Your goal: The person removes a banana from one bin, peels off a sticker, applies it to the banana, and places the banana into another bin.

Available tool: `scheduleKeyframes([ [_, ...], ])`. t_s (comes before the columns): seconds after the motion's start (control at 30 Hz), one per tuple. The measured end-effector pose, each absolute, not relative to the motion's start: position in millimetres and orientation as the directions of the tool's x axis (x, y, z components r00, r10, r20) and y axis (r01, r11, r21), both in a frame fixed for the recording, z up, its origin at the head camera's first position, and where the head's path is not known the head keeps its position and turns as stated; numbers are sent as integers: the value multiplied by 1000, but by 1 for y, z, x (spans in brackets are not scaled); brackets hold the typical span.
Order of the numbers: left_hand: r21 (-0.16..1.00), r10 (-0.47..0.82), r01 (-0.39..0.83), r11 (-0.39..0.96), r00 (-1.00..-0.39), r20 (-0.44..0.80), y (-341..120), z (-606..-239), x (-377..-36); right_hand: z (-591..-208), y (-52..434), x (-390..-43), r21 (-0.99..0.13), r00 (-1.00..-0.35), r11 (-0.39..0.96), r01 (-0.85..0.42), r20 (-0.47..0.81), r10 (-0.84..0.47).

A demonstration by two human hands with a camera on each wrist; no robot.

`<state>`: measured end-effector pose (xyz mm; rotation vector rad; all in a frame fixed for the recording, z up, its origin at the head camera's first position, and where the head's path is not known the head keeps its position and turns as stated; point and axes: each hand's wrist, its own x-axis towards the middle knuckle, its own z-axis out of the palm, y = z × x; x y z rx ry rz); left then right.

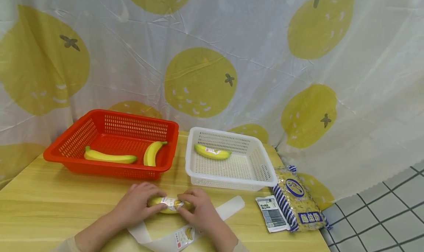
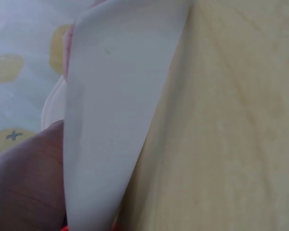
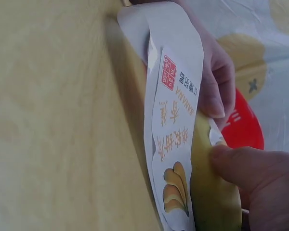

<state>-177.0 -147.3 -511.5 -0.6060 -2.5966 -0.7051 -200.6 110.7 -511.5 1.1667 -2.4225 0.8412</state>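
A yellow banana (image 1: 168,210) lies on the wooden table (image 1: 49,196) near its front edge, with a white label (image 1: 170,202) across its middle. My left hand (image 1: 145,202) grips its left end. My right hand (image 1: 193,204) pinches its right part at the label. In the right wrist view my thumb (image 3: 250,166) presses on the banana (image 3: 212,192) beside the label's edge. A white backing strip (image 1: 228,207) runs under both hands and carries a printed banana sticker (image 1: 185,235). The strip (image 3: 176,120) curls up against the banana. It fills the left wrist view (image 2: 111,110).
A red basket (image 1: 66,149) at the back left holds two bananas (image 1: 109,157). A white basket (image 1: 232,174) beside it holds one labelled banana (image 1: 212,152). A patterned packet (image 1: 296,200) and a small printed card (image 1: 271,213) lie at the table's right edge. A printed curtain hangs behind.
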Motion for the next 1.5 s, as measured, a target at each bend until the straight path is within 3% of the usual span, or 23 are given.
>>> scheduleKeyframes([
  [0.17,457,271,523,720,-817,509,-145,-511,-180,-508,122,-205,-384,-641,514,-767,441,-628],
  [0.3,620,255,521,586,-846,469,-137,-500,-185,-504,139,-209,-417,-701,565,-712,373,-608],
  [0.43,775,252,436,458,-899,357,-120,-480,-195,-500,154,-213,-445,-738,594,-670,315,-596],
  [0.73,929,198,201,310,-970,144,-85,-462,-220,-496,185,-220,-460,-759,616,-639,249,-601],
  [1.1,992,31,93,83,-995,91,-69,-484,-228,-493,204,-224,-536,-719,517,-668,286,-633],
  [1.3,995,4,89,51,-996,89,-66,-488,-231,-488,210,-222,-514,-710,518,-684,302,-637],
  [1.5,996,19,81,41,-997,80,-67,-487,-232,-459,226,-210,-543,-715,525,-655,219,-664],
])
